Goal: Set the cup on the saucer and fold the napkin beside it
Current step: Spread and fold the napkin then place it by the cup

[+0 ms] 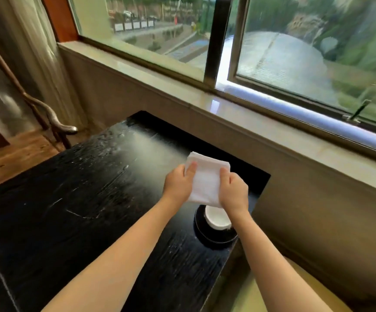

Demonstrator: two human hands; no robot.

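A white napkin (206,179), folded into a thick rectangle, is held above the black table (74,210) near its far right corner. My left hand (179,182) grips its left edge with the thumb on top. My right hand (233,191) grips its right edge. Just nearer to me, a white cup (216,218) stands on a black saucer (205,237), close to the table's right edge. My right wrist and the napkin's lower edge hide part of the cup.
A stone window sill (238,122) and the wall beneath it run along the table's far and right sides. A wooden chair arm (47,115) stands beyond the far left corner, over wood flooring. A pale seat (261,289) lies at the lower right.
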